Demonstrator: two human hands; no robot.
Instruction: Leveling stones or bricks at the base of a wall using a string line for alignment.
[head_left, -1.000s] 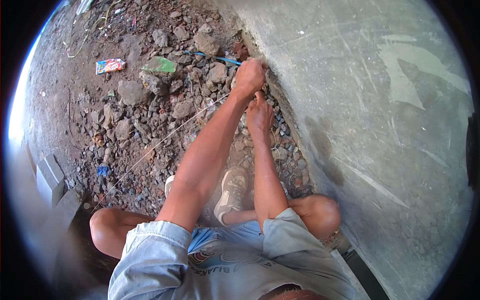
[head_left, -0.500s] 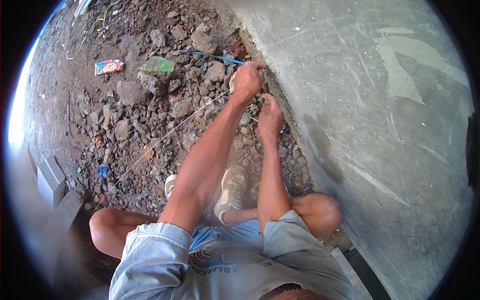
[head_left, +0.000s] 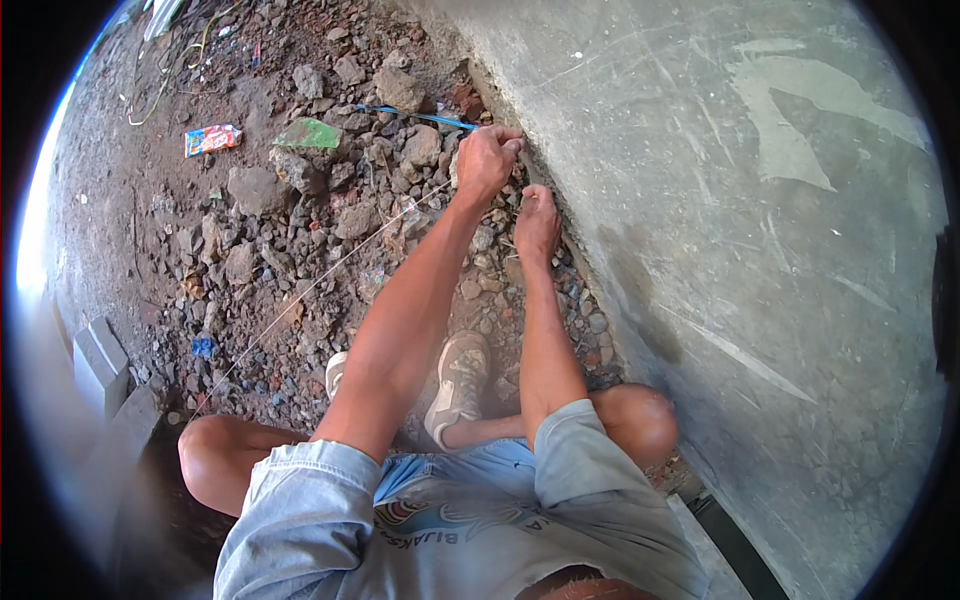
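Concrete slab (head_left: 760,250), grey, scuffed; rubble (head_left: 300,230) alongside. Head view: left hand (head_left: 487,160) fisted around a thin pale string (head_left: 320,280) at the slab edge, beside a blue rod (head_left: 415,115). Right hand (head_left: 537,222) curled, fingertips at the edge; contents unclear. Advice: hold string taut, low, flush to edge.

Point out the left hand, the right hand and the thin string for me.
left hand (head_left: 487,160), head view, on the knuckles of the fist.
right hand (head_left: 537,222), head view, on the back of the hand.
string (head_left: 320,280), head view, mid-length over the rubble.
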